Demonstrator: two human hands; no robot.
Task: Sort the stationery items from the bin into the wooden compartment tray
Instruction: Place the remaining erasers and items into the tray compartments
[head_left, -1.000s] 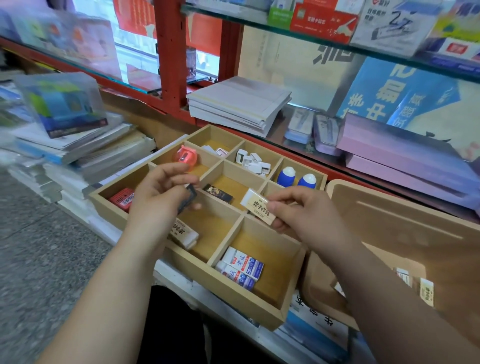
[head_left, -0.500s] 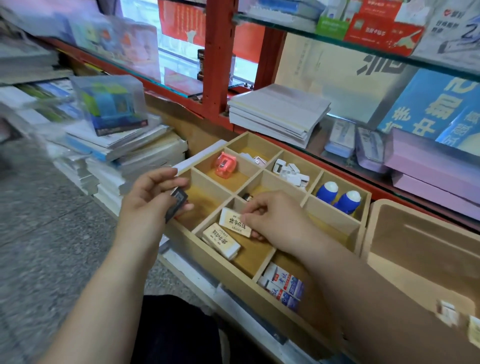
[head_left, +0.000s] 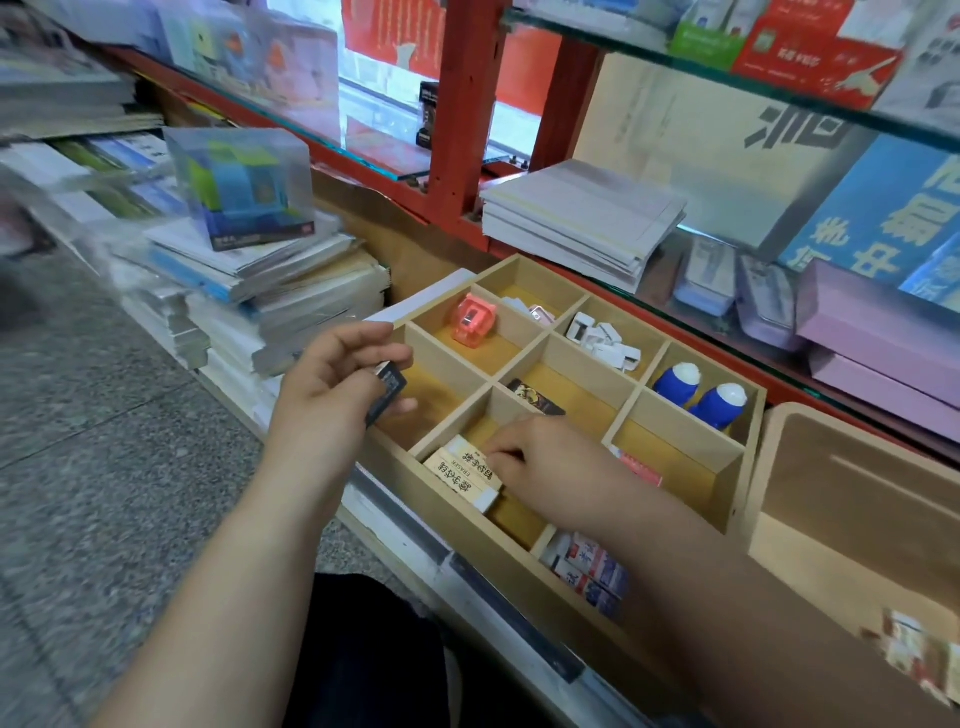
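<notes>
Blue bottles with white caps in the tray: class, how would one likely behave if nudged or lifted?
The blue bottles look round-bodied and smooth, so one would probably roll if tipped. Their smooth-looking plastic may slip in a light pinch. They sit side by side, so nudging one would likely knock the other.

Speckled grey floor (head_left: 104, 467), red shelf frame (head_left: 462, 130) with glass shelves (head_left: 727, 57) — stacked booklets (head_left: 260, 291) at left
</notes>
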